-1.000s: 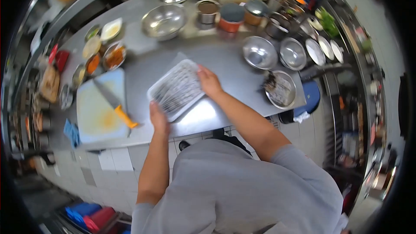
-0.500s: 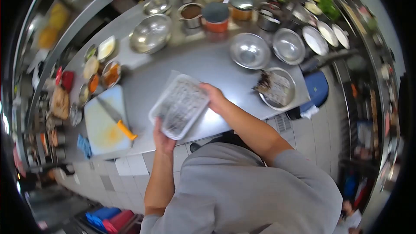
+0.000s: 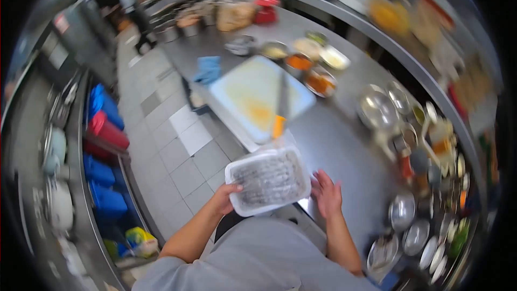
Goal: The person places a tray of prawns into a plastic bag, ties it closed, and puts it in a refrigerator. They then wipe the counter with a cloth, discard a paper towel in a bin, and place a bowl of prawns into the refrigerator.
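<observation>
My left hand (image 3: 225,198) grips the left side of a white plastic tray (image 3: 306,179), thumb over the rim. Greyish food (image 3: 266,180) in rows fills the tray; its kind I cannot make out. The tray is held in the air by the counter's front edge, just short of the cutting board (image 3: 237,94). Off the tray's right side, my right hand (image 3: 327,195) is open with fingers apart, holding nothing. A knife (image 3: 279,124) with a yellow-orange handle lies on the board, its blade pointing away from me.
Beyond the board on the steel counter (image 3: 344,151) are bowls of orange food (image 3: 321,82) and a blue cloth (image 3: 208,70). Metal bowls (image 3: 377,106) and pots line the right. Blue bins (image 3: 105,168) and a red one stand at left. Another person (image 3: 134,13) is far down the aisle.
My view and body have turned left, toward the aisle. The tray has come along in my left hand, while my right hand has let go of it and opened.
</observation>
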`<action>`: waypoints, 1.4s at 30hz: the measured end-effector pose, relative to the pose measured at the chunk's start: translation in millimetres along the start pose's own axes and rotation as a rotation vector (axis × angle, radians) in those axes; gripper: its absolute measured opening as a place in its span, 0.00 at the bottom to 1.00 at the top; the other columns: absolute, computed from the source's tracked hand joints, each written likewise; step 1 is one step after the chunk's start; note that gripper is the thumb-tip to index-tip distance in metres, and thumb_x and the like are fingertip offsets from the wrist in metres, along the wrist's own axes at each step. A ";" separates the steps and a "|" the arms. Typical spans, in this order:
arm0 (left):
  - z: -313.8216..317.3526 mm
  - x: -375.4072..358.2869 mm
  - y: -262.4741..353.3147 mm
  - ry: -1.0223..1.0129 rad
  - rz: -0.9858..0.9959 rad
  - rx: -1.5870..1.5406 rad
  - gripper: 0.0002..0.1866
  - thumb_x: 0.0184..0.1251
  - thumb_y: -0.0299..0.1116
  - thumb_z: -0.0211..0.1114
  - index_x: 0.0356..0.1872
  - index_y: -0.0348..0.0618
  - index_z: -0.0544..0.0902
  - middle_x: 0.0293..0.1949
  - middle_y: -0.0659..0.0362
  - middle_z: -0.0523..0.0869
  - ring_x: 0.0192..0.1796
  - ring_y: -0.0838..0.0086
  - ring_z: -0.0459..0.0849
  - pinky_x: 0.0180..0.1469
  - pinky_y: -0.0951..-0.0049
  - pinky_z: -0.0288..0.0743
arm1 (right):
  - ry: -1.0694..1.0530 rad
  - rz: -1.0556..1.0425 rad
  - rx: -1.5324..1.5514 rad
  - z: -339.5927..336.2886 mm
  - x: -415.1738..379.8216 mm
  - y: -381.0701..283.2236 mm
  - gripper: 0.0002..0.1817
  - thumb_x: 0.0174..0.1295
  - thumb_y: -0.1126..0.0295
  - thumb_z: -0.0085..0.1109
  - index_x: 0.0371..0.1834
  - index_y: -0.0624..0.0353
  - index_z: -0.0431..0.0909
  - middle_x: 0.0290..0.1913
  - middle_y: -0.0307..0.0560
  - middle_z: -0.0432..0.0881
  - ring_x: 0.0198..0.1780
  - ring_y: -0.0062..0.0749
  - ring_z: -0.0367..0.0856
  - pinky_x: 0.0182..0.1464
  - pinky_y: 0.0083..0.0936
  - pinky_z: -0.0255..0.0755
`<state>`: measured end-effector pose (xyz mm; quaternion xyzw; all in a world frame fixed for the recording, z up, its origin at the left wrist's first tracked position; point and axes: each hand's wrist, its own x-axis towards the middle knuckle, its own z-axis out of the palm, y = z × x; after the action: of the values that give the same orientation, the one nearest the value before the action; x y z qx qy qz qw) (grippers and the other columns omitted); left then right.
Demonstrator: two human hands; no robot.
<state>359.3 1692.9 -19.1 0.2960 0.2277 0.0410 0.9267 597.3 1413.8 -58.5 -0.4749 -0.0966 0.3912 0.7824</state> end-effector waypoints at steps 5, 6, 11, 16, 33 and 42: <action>-127.4 -86.5 54.8 0.138 0.292 -0.183 0.38 0.53 0.33 0.66 0.69 0.35 0.72 0.63 0.48 0.82 0.65 0.55 0.81 0.72 0.54 0.72 | -0.158 0.101 -0.135 64.5 48.5 50.0 0.40 0.78 0.35 0.35 0.77 0.55 0.67 0.71 0.48 0.75 0.62 0.34 0.76 0.63 0.34 0.70; -154.6 -108.1 71.3 0.152 0.330 -0.207 0.38 0.53 0.33 0.66 0.69 0.35 0.72 0.63 0.48 0.82 0.65 0.55 0.81 0.72 0.54 0.72 | -0.189 0.113 -0.190 89.4 59.9 61.7 0.38 0.78 0.37 0.38 0.76 0.56 0.68 0.69 0.47 0.76 0.60 0.32 0.77 0.63 0.31 0.70; -255.1 -210.7 137.3 0.253 0.679 -0.438 0.39 0.54 0.32 0.64 0.71 0.34 0.70 0.65 0.47 0.81 0.66 0.53 0.81 0.73 0.51 0.72 | -0.292 0.080 -0.697 223.4 137.8 143.6 0.29 0.80 0.47 0.46 0.69 0.60 0.76 0.62 0.47 0.82 0.58 0.31 0.80 0.58 0.30 0.75; -337.7 -271.7 208.9 0.386 0.839 -0.375 0.38 0.55 0.31 0.63 0.71 0.30 0.69 0.65 0.44 0.80 0.65 0.52 0.81 0.71 0.51 0.74 | -0.442 0.218 -0.595 435.3 193.5 200.1 0.21 0.80 0.60 0.49 0.64 0.62 0.81 0.63 0.46 0.82 0.62 0.30 0.80 0.59 0.27 0.75; -504.3 -158.3 502.8 0.421 0.737 -0.456 0.35 0.54 0.30 0.63 0.67 0.27 0.73 0.59 0.42 0.84 0.59 0.53 0.86 0.64 0.55 0.81 | -1.312 1.128 -0.588 871.9 582.5 361.3 0.38 0.74 0.45 0.57 0.70 0.70 0.72 0.71 0.57 0.76 0.72 0.44 0.75 0.75 0.41 0.65; -638.6 -153.2 688.0 0.519 0.852 -0.517 0.32 0.65 0.40 0.59 0.67 0.30 0.75 0.57 0.43 0.86 0.56 0.52 0.87 0.63 0.54 0.81 | -1.179 1.175 -0.245 1009.8 662.1 456.2 0.39 0.70 0.45 0.59 0.75 0.64 0.67 0.71 0.57 0.76 0.70 0.48 0.76 0.74 0.45 0.68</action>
<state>-22.1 2564.2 -28.3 0.1052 0.2912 0.5378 0.7841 279.3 2664.7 -42.3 -0.2475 -0.2684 0.9056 0.2157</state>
